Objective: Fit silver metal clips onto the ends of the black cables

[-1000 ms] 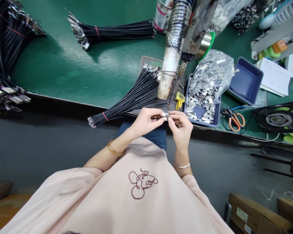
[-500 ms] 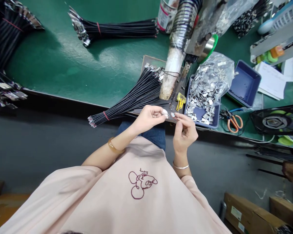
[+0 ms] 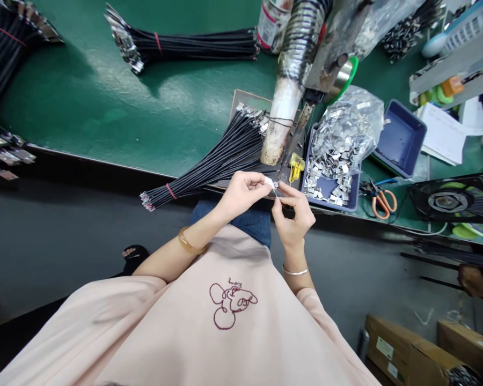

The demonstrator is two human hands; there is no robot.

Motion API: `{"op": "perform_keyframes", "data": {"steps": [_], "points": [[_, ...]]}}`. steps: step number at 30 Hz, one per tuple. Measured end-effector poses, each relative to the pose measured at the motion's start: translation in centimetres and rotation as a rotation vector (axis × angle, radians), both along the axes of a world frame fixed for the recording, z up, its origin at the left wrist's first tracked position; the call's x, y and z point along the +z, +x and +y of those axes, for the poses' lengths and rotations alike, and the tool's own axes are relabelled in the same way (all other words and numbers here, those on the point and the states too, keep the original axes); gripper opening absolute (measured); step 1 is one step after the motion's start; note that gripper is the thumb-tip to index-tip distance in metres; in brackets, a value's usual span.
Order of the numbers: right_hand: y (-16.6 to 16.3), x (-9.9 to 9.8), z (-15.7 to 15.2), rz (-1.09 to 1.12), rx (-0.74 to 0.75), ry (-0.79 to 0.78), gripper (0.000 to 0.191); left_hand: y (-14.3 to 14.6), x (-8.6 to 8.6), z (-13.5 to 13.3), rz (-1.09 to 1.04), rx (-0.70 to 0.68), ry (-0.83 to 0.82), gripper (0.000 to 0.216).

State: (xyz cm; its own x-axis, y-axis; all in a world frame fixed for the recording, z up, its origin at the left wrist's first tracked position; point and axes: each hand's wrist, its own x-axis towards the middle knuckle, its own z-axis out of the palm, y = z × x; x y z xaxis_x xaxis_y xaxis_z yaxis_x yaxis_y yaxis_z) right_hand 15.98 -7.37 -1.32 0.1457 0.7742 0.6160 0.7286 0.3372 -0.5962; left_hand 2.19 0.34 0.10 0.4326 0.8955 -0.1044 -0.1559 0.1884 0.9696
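My left hand [image 3: 241, 194] and my right hand [image 3: 293, 214] meet at the near edge of the green bench [image 3: 104, 107], fingertips pinched together on a small metal connector shell [image 3: 274, 185] and a thin wire. Left of them lies a bundle of black cables [image 3: 217, 163] tied with a red band, its ends fanned towards me. Just right of my hands stands a blue tray [image 3: 332, 187] heaped with small metal shells, under a clear bag [image 3: 346, 128] of more shells.
A foil-wrapped duct and soldering fixture [image 3: 293, 69] stand behind my hands, with a yellow clip [image 3: 294, 167] at the base. Another cable bundle [image 3: 185, 45] lies further back. An empty blue tray [image 3: 400, 136], orange scissors [image 3: 382, 201] and a fan [image 3: 451, 201] are to the right. Cardboard boxes [image 3: 406, 354] sit on the floor.
My right hand drew apart from the left half a second ago, then came back; both hands now pinch together again, slightly nearer the fixture.
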Motion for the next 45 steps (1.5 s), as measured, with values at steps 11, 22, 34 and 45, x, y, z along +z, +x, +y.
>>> {"op": "perform_keyframes", "data": {"steps": [11,22,34,45], "points": [[0.0,0.4,0.6,0.124,-0.05,-0.096,0.005,0.6,0.1,0.1,0.054,0.06,0.093,0.013],[-0.2,1.4,1.1,0.082,-0.053,-0.074,0.007,0.5,0.2,0.0,0.151,0.081,0.195,0.012],[0.0,1.4,1.3,0.106,-0.07,-0.051,0.007,0.6,0.2,-0.1,0.127,0.073,0.146,0.015],[-0.1,1.9,1.6,0.04,-0.045,0.003,0.009,0.5,0.6,-0.2,0.156,0.113,0.195,0.011]]}}
